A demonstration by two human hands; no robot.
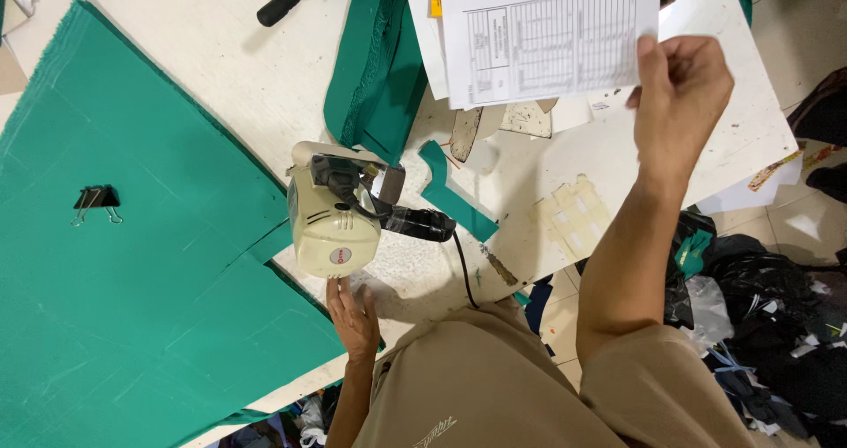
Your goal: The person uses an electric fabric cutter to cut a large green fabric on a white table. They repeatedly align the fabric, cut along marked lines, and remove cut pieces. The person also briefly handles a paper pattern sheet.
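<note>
My right hand pinches the lower right corner of a white printed sheet that carries a table, held up over the far side of the white worktable. My left hand lies flat at the table's near edge, fingertips touching the base of a cream electric fabric cutter with a black handle and cord. The cutter stands at the edge of a broad layer of green fabric, beside a cut slit.
A black binder clip grips the green layer at the left. Folded green cloth lies at the far middle, with a green offcut, card patterns and a black handle nearby. Dark scraps cover the floor on the right.
</note>
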